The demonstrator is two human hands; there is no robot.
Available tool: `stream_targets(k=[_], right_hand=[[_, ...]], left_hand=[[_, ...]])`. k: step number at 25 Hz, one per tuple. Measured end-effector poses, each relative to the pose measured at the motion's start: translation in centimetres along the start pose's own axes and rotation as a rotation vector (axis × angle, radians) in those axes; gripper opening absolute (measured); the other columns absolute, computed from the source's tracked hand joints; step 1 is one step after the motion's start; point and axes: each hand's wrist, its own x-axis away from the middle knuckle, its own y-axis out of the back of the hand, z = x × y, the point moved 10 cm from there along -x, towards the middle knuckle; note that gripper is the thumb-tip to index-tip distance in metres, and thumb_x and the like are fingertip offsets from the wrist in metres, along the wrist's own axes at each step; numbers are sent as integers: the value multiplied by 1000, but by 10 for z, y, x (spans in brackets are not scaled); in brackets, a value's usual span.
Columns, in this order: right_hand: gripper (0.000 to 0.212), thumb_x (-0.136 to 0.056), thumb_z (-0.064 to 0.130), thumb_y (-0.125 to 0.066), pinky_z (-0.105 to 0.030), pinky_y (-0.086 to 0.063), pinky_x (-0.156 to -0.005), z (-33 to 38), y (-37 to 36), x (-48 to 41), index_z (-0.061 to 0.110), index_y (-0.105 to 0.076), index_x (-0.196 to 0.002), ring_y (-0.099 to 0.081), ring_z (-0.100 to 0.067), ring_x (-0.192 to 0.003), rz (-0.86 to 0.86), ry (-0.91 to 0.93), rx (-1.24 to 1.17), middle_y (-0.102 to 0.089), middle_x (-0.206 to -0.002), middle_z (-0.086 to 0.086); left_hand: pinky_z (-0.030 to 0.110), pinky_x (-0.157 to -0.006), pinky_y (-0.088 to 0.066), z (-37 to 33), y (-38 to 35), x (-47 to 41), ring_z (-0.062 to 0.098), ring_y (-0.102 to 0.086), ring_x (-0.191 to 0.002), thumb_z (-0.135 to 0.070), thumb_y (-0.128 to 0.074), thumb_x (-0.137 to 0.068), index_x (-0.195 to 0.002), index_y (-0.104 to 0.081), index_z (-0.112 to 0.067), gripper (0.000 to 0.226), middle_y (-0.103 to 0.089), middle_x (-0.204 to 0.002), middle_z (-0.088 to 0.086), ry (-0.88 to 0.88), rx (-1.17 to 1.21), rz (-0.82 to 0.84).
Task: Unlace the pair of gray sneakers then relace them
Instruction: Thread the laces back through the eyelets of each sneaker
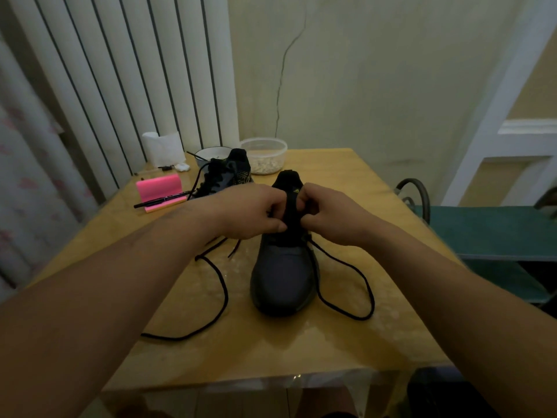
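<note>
A gray sneaker [283, 276] stands in the middle of the wooden table [271, 351], toe toward me. Its black lace [221, 285] trails loose on both sides, one end looping left and one looping right of the toe. My left hand [256, 211] and my right hand [328, 214] meet over the tongue and eyelets, fingers curled and pinching the lace there. The exact eyelet is hidden by my fingers. The second gray sneaker [224, 176] sits farther back on the left, its lace hanging loose.
A pink holder [159, 188] with a black pen lies at the left. Behind it stand a white tissue roll [162, 147], a small bowl [209, 153] and a clear plastic tub [265, 156]. A green chair [494, 233] stands to the right of the table.
</note>
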Motion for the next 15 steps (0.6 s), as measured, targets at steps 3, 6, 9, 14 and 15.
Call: stream_targets(k=[3, 6, 9, 14, 15], right_hand=[[21, -87, 10, -68, -37, -54, -77, -2, 2, -4, 23, -61, -101, -61, -16, -89, 22, -1, 24, -63, -97, 4], [22, -89, 10, -65, -36, -56, -80, -1, 0, -6, 26, -62, -105, -62, -16, -93, 39, -7, -4, -64, -101, 3], [24, -91, 8, -64, -31, -54, -74, 1, -3, -5, 25, -63, -108, -62, -15, -87, 64, 7, -31, -64, -97, 2], [27, -96, 9, -63, -26, -50, -74, -1, -5, -5, 27, -65, -116, -63, -10, -88, 98, 15, -54, -65, -98, 5], [25, -98, 12, -63, -28, -52, -77, -1, -6, -6, 28, -66, -118, -64, -11, -92, 105, 23, -63, -67, -101, 4]], left_hand=[[33, -71, -44, 34, 22, 7, 11, -57, -81, -34, -67, -101, -89, -63, -20, 19, -63, -88, -6, 137, 373, -300], [39, -78, -55, 45, -6, 9, 23, -66, -81, -15, -54, -106, -91, -53, -8, 16, -67, -85, 9, 234, 1262, -443], [29, -49, -48, 48, -21, 12, 16, -46, -51, -8, -44, -107, -86, -46, -16, 23, -47, -63, 2, 273, 1851, -491], [34, -71, -53, 42, 4, 22, 10, -62, -84, -53, -65, -98, -100, -59, -28, 26, -65, -93, -8, 186, 317, -282], [36, -72, -53, 32, -2, 19, 10, -61, -85, -63, -64, -94, -98, -59, -31, 33, -64, -93, -9, 161, 114, -193]])
